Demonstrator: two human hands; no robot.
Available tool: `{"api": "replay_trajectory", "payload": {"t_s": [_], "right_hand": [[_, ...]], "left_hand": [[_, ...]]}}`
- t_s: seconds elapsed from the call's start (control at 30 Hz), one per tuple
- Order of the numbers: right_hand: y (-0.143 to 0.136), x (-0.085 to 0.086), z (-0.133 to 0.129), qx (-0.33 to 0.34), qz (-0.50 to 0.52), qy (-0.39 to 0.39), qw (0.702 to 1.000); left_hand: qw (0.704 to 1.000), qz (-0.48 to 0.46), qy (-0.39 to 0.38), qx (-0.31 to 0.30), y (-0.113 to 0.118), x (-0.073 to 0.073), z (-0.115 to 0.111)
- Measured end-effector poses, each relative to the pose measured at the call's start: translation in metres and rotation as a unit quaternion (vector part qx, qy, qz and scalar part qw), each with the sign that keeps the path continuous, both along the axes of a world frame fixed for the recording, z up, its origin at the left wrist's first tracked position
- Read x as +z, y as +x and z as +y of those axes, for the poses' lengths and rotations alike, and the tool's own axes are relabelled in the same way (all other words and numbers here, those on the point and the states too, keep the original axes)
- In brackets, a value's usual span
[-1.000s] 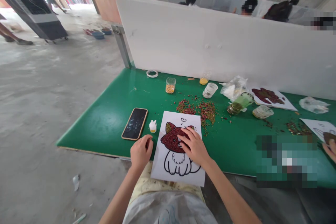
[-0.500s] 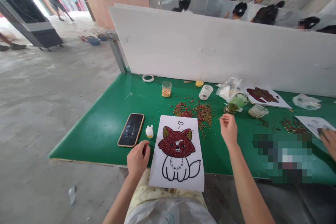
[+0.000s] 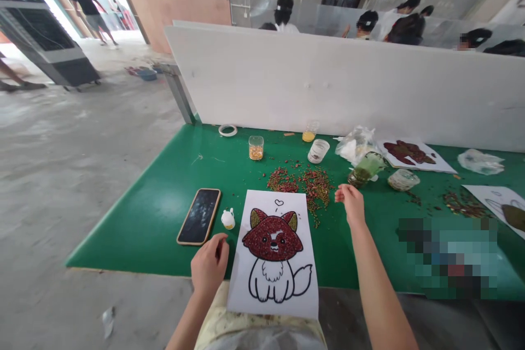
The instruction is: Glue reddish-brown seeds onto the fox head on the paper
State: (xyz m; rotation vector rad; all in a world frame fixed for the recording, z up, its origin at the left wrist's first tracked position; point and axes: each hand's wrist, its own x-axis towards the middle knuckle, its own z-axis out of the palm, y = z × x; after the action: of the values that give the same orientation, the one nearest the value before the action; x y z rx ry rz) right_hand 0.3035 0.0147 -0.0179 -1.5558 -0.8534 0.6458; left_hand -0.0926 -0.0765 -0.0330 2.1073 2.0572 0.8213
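Observation:
A sheet of white paper [image 3: 270,284] with a cartoon fox outline lies before me, overhanging the table's front edge. Dark red beans fill the fox's head, olive-green ones its inner ears; body and tail are bare white. Left of the sheet, my left hand [image 3: 210,262] rests with fingers curled in, nothing showing in them. My right hand [image 3: 350,205] hovers right of a loose pile of red and green beans [image 3: 318,186], its fingertips pinched together. Whatever they hold is too small to make out. A small white bottle [image 3: 228,219] stands beyond my left hand.
A phone [image 3: 199,216] lies left of the bottle. Behind are a cup of yellow kernels [image 3: 256,149], a tape roll [image 3: 228,130], a white tub [image 3: 318,151] and a tipped green jar [image 3: 367,168]. A white board [image 3: 328,82] borders the green table [image 3: 135,219].
My right hand has shifted slightly left, towards the bean pile. A co-worker's hand has left the paper at the far right. My view has tilted up a little; my left hand stays curled.

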Motion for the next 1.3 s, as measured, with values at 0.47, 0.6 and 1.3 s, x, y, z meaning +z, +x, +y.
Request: {"api": "replay_trajectory", "payload": {"t_s": [0.47, 0.6, 1.3], "right_hand": [[-0.142, 0.072, -0.123, 0.295, 0.456, -0.008, 0.840], [-0.162, 0.087, -0.134, 0.355, 0.540, 0.003, 0.763], [-0.182, 0.132, -0.173, 0.466, 0.588, 0.004, 0.661]], "left_hand": [[0.995, 0.015, 0.094, -0.040, 0.015, 0.016, -0.007], [0.977, -0.108, 0.071, -0.172, 0.050, 0.073, -0.029], [0.829, -0.443, 0.029, -0.340, 0.088, 0.194, -0.073]]}}
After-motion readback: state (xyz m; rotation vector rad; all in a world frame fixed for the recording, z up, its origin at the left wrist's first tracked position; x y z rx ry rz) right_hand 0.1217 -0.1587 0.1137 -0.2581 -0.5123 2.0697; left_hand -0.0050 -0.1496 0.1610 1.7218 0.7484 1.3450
